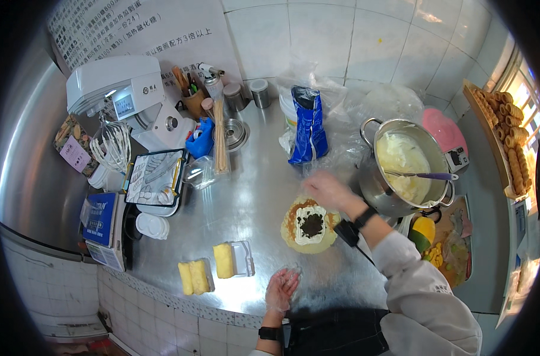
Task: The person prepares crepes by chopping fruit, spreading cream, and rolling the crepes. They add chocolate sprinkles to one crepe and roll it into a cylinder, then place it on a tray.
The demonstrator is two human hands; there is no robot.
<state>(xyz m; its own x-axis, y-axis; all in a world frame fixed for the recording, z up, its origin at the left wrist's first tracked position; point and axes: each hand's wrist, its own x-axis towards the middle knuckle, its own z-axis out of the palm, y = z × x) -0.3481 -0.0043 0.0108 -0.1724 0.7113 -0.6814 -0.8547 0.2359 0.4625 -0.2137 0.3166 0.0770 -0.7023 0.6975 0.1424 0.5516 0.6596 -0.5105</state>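
A round thin pancake (289, 232) lies flat on the steel counter in front of me. On it is a square of white cream (306, 239) with a heap of dark crumbs (312, 225) in the middle. My right hand (329, 190) hovers just beyond the pancake's far edge, close to a blue bag (309, 127); motion blurs its fingers. Near the counter's front edge is my left hand (283, 288), in a clear glove, its fingers loosely curled and apart, holding nothing. To its left lie yellow rolls (194, 277), and another yellow roll (223, 260) sits in a clear plastic tray (242, 259).
At right stands a steel pot (381, 188) of cream with a purple-handled spatula (430, 175); beside it are a pink scale (445, 130) and a cut mango (423, 231). A white stand mixer (118, 83), a tablet (156, 178) and skewers (220, 142) occupy the left.
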